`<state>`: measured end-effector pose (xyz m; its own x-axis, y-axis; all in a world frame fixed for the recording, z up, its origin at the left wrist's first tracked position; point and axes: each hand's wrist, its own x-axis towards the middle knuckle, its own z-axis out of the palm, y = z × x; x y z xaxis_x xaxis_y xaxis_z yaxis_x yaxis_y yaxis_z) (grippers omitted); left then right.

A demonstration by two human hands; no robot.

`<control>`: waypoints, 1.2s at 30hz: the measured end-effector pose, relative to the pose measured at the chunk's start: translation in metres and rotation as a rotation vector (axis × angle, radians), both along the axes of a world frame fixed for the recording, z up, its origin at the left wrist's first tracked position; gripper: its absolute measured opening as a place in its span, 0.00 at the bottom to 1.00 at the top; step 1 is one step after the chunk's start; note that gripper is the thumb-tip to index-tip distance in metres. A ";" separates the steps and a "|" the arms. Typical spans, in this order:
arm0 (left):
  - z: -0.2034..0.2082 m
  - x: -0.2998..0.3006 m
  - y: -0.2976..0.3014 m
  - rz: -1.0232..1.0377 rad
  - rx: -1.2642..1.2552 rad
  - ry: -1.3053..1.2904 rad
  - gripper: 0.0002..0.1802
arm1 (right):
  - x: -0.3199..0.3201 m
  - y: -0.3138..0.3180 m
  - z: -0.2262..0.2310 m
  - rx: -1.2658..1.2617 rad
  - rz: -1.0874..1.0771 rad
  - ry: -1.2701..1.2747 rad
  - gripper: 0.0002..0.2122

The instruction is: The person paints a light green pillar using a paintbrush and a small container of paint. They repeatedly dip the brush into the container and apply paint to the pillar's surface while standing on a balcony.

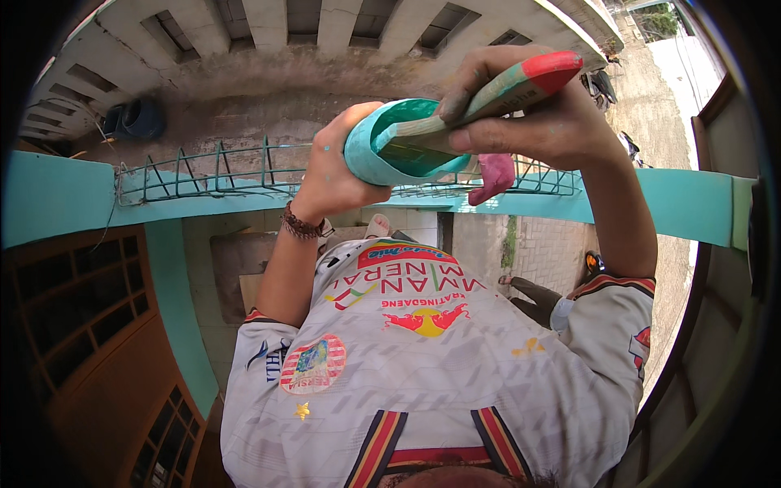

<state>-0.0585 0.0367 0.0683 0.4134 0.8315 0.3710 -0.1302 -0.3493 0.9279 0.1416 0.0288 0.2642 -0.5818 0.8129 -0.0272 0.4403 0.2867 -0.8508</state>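
Observation:
My left hand (338, 167) is wrapped round a small paint pot (374, 165), turquoise outside and inside, with its mouth tipped toward the right. In my right hand (545, 126) is a paintbrush (504, 93) with a paint-smeared wooden handle and a red end. Its bristle end reaches into the pot; the bristles themselves are hard to make out. A crumpled pink piece (493, 177), perhaps a rag, shows below my right hand; what holds it is hidden. Specks of turquoise paint dot my hands.
Beyond my hands runs a turquoise ledge (667, 195) with a green wire rack (220, 175) along it. Behind stands a pale slotted wall (268, 32), with a dark blue drum (142, 118) at far left. A brown wooden door (106, 382) is on the left. A person's leg (533, 301) shows below the ledge.

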 end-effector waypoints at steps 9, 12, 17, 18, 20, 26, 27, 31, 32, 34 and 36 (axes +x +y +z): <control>0.010 -0.016 -0.018 -0.066 -0.001 0.029 0.44 | 0.010 -0.001 -0.027 -0.299 -0.116 0.281 0.09; 0.016 -0.017 -0.026 -0.054 -0.074 0.046 0.46 | 0.021 -0.017 -0.016 -0.162 -0.117 0.332 0.08; 0.023 -0.020 -0.028 -0.129 -0.063 0.025 0.47 | 0.001 -0.060 -0.010 0.777 0.155 -0.072 0.10; 0.028 -0.019 -0.030 -0.145 -0.062 0.036 0.47 | 0.000 -0.069 -0.014 0.927 0.158 -0.132 0.11; 0.039 -0.018 -0.029 -0.237 -0.139 0.059 0.47 | 0.003 -0.080 -0.017 0.988 0.142 -0.166 0.12; 0.036 -0.010 -0.019 -0.218 0.000 -0.054 0.48 | 0.003 -0.082 -0.023 1.145 0.091 -0.206 0.13; 0.035 -0.011 -0.019 -0.214 -0.008 -0.036 0.48 | 0.003 -0.084 -0.021 1.099 0.076 -0.218 0.14; 0.036 -0.003 -0.009 -0.203 0.038 0.017 0.47 | 0.013 -0.083 0.000 0.474 -0.151 0.065 0.07; 0.033 -0.002 -0.008 -0.204 0.036 0.007 0.47 | 0.020 -0.079 0.001 0.332 -0.152 0.082 0.07; 0.028 0.009 -0.006 -0.229 0.024 -0.017 0.47 | 0.038 -0.061 -0.009 0.143 -0.077 0.250 0.07; 0.028 0.016 0.003 -0.242 0.057 0.032 0.47 | 0.047 -0.048 -0.016 -0.083 -0.105 0.385 0.08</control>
<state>-0.0422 0.0395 0.0960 0.6103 0.6848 0.3981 -0.1874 -0.3634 0.9126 0.1889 -0.0191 0.2485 -0.4758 0.8729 0.1084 0.1086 0.1806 -0.9776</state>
